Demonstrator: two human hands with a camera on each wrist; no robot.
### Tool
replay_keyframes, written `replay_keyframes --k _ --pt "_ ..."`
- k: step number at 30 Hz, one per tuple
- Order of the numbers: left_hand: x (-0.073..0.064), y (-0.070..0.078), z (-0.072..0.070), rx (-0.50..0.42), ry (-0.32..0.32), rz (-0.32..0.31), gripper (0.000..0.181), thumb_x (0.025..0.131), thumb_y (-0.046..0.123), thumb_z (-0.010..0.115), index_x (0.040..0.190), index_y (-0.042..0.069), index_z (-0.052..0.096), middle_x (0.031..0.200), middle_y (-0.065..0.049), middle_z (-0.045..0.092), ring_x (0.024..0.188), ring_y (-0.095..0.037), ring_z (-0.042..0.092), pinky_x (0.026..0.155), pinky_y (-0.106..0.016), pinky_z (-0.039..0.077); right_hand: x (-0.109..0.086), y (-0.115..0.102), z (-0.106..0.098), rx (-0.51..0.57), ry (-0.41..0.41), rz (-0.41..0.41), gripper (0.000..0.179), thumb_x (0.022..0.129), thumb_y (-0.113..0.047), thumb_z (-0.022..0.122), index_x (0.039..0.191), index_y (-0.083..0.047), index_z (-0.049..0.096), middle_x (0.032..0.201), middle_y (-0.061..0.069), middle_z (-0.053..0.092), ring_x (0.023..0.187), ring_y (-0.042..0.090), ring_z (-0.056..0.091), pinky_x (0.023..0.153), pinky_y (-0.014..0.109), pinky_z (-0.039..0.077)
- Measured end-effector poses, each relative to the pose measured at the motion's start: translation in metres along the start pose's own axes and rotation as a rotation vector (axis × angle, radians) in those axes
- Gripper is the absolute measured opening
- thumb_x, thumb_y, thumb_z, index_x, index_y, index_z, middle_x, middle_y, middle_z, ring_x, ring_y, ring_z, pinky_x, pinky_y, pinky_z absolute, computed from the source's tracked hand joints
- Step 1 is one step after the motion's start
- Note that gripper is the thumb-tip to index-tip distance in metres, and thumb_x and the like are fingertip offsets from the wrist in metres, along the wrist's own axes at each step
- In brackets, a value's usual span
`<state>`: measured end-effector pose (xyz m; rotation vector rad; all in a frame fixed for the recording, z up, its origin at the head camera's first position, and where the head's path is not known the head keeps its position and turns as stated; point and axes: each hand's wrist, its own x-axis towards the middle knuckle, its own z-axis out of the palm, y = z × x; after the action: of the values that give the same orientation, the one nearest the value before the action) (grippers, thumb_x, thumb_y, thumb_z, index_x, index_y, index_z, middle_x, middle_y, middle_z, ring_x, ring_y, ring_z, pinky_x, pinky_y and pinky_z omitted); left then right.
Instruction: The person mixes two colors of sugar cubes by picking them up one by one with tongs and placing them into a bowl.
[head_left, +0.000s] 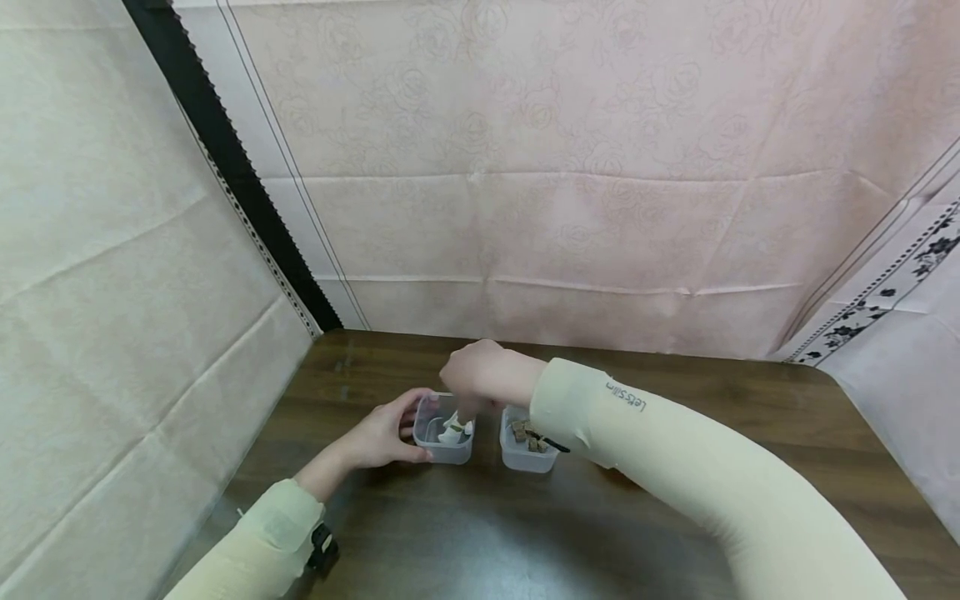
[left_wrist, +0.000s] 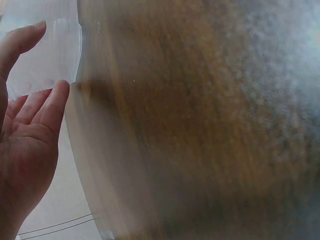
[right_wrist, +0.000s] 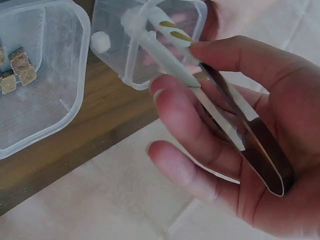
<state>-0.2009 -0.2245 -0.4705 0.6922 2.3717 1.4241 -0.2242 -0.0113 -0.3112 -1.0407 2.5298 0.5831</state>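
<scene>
My left hand (head_left: 386, 433) holds a clear plastic container (head_left: 448, 453) by its left side, thumb at the near edge and fingers round the far one. In the left wrist view its thumb and fingertips (left_wrist: 61, 90) lie against the clear wall. The right hand (right_wrist: 270, 95) grips small metal tongs (right_wrist: 257, 145) with pale tips pierced by yellowish slots, between thumb and fingers. Those tips reach into the same container, where a white round lump (right_wrist: 101, 42) lies. Another whitish lump (right_wrist: 133, 21) shows at the tips; I cannot tell whether they pinch it.
A second clear container (head_left: 527, 461), just right of the first, holds several brown cubes (right_wrist: 21, 66). Both stand on a dark wooden table (head_left: 465, 533). Pale patterned cloth (head_left: 585, 225) hangs behind the table, and another pale cloth (head_left: 112, 333) hangs at the left.
</scene>
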Motion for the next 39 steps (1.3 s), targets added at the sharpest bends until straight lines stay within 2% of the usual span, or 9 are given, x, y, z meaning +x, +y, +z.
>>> replay_keyframes --k 5,12,20,30,34,39 --pt "0.001 0.0 0.001 -0.001 0.001 0.014 0.082 0.086 0.001 0.088 0.153 0.001 0.041 0.158 -0.026 0.049 0.145 -0.045 0.05 0.11 -0.045 0.051 -0.006 0.011 0.0 0.053 0.001 -0.026 0.038 0.098 -0.042 0.072 0.067 -0.02 0.068 0.064 -0.004 0.074 0.049 0.007 0.061 0.053 0.028 0.05" --pt "0.002 0.001 0.001 -0.001 -0.004 0.009 0.082 0.086 0.001 0.087 0.153 0.0 0.04 0.158 -0.027 0.047 0.145 -0.046 0.05 0.111 -0.047 0.051 -0.02 0.028 0.002 0.135 0.056 -0.069 0.04 0.094 -0.028 0.071 0.056 -0.024 0.06 0.052 -0.009 0.064 0.051 0.007 0.062 0.049 0.027 0.043" --pt "0.002 0.002 0.001 0.001 0.003 -0.002 0.082 0.087 0.003 0.088 0.154 0.001 0.04 0.158 -0.027 0.047 0.145 -0.047 0.049 0.112 -0.052 0.05 -0.041 0.048 0.005 0.265 0.128 -0.1 0.036 0.093 -0.026 0.076 0.058 -0.026 0.07 0.051 -0.013 0.061 0.055 0.007 0.063 0.054 0.026 0.045" --pt "0.001 0.002 0.001 0.015 0.005 0.011 0.082 0.086 0.002 0.088 0.152 0.0 0.041 0.158 -0.028 0.047 0.145 -0.048 0.049 0.111 -0.052 0.05 -0.06 0.075 0.019 0.316 0.222 -0.159 0.036 0.094 -0.023 0.073 0.058 -0.021 0.066 0.052 -0.013 0.046 0.052 0.006 0.039 0.048 0.022 0.028" --pt "0.0 0.003 0.001 0.023 0.006 0.008 0.081 0.086 0.003 0.088 0.152 0.0 0.041 0.159 -0.027 0.047 0.145 -0.049 0.048 0.111 -0.053 0.05 -0.069 0.083 0.026 0.37 0.263 -0.163 0.034 0.093 -0.02 0.071 0.06 -0.02 0.066 0.053 -0.012 0.042 0.052 0.006 0.036 0.049 0.023 0.025" --pt "0.0 0.002 0.001 0.032 0.01 0.009 0.081 0.086 0.004 0.088 0.152 0.002 0.042 0.158 -0.026 0.048 0.145 -0.048 0.049 0.111 -0.053 0.05 -0.08 0.092 0.036 0.428 0.306 -0.171 0.027 0.092 -0.018 0.072 0.065 -0.02 0.071 0.055 -0.013 0.044 0.052 0.006 0.037 0.05 0.024 0.027"
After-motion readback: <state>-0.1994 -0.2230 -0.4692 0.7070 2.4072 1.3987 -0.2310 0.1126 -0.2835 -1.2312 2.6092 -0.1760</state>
